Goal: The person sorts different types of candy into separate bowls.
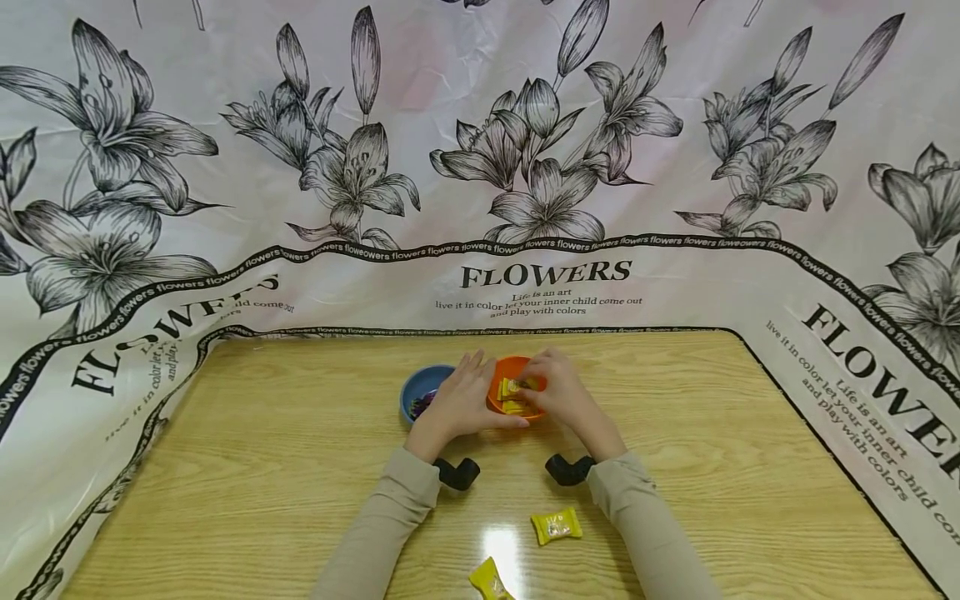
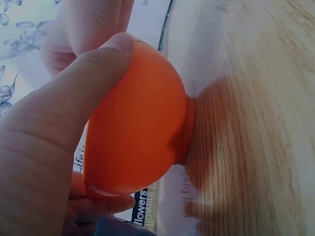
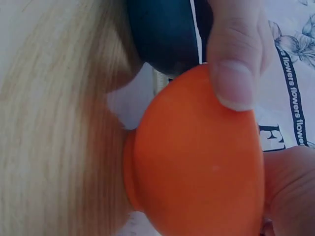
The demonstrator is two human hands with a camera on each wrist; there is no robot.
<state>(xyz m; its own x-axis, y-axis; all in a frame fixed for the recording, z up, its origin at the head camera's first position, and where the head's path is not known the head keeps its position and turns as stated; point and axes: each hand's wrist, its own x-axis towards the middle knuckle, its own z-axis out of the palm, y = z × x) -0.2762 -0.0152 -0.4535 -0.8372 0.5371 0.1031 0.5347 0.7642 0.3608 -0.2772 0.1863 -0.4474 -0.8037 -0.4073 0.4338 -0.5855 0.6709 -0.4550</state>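
Note:
An orange bowl (image 1: 522,362) holds several yellow-wrapped candies (image 1: 513,407). My left hand (image 1: 467,393) grips this bowl at its left side; the thumb (image 2: 101,64) lies across the near rim and the fingers reach round the far side. Over the bowl's right side, my right hand (image 1: 561,390) dips its fingertips inside and pinches a yellow-wrapped candy (image 1: 513,387). In the right wrist view the bowl's wall (image 3: 197,157) hides those fingertips. A blue bowl (image 1: 411,385) with purple-wrapped pieces (image 1: 422,405) stands just left, partly covered by my left hand.
Two more yellow-wrapped candies lie on the wooden table (image 1: 285,467): one candy (image 1: 557,527) beside the right forearm, another candy (image 1: 491,579) at the near edge of view. A flower-printed sheet (image 1: 547,287) rises behind the table and along both sides.

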